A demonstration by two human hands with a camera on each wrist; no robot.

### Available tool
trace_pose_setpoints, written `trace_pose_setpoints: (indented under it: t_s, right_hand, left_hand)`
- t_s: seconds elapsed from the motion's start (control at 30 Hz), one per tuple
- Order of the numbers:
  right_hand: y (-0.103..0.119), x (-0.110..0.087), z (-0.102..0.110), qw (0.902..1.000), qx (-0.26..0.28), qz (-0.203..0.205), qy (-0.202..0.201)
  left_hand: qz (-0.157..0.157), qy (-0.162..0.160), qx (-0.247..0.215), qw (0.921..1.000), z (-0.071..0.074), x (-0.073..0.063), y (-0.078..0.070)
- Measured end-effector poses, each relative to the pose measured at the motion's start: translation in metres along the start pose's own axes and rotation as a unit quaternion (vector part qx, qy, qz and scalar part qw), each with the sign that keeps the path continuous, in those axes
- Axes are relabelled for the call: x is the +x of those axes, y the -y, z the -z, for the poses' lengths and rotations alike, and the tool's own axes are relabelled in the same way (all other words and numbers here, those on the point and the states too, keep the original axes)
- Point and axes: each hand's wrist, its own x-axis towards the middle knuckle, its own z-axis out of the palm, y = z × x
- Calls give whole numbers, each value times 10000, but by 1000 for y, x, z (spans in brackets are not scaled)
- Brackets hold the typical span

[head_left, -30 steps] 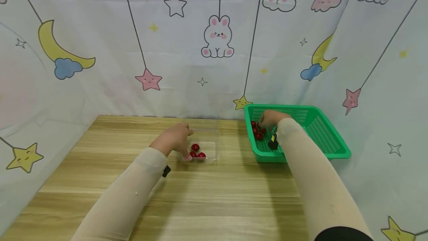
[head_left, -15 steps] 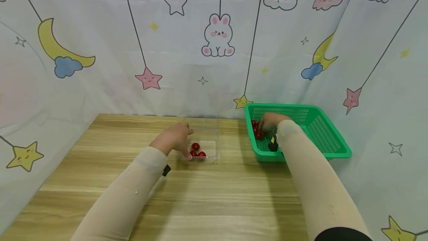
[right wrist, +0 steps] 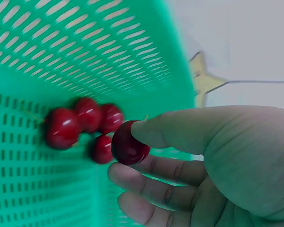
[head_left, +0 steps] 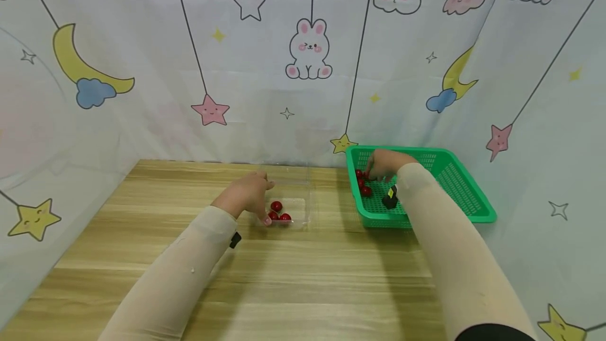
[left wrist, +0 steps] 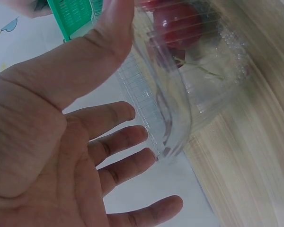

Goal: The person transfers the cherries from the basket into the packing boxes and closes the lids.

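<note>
My right hand [head_left: 389,164] is inside the green plastic basket [head_left: 480,204], pinching one dark red cherry [right wrist: 128,147] between thumb and fingers. Several more cherries [right wrist: 61,128] lie by the basket's left end, close to that hand. On the left, a clear plastic box [head_left: 299,209] with its lid raised holds red cherries [head_left: 276,206], one showing a green stem in the left wrist view. My left hand [head_left: 243,195] rests against the box's left side, fingers spread and fairly straight. Its thumb [left wrist: 116,33] lies at the box wall.
Both containers stand on a wood-grain table [head_left: 293,278]. A white cloth [head_left: 265,67] printed with rabbits, stars and moons hangs directly behind. A black wrist camera [head_left: 390,199] sits low over the basket floor, under the right wrist.
The right hand has risen slightly and shifted a little right within the basket, now with a cherry visible in its pinch. The left hand and the box have stayed in place.
</note>
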Motion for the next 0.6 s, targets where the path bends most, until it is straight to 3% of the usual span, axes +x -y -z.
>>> trace_pose_setpoints:
  t_s: [0.23, 0.43, 0.6]
  right_hand:
    - [35, -27, 11, 9974, -150, 437, -546]
    - [64, -34, 10, 9908, -435, 827, -979]
    - [87, -33, -3, 9875, -635, 1079, -962]
  left_hand:
    - [-24, 4, -65, 10000, 1, -2, -2]
    - [5, 41, -91, 10000, 3, -5, -2]
    - [-1, 45, -142, 9999, 3, -4, -2]
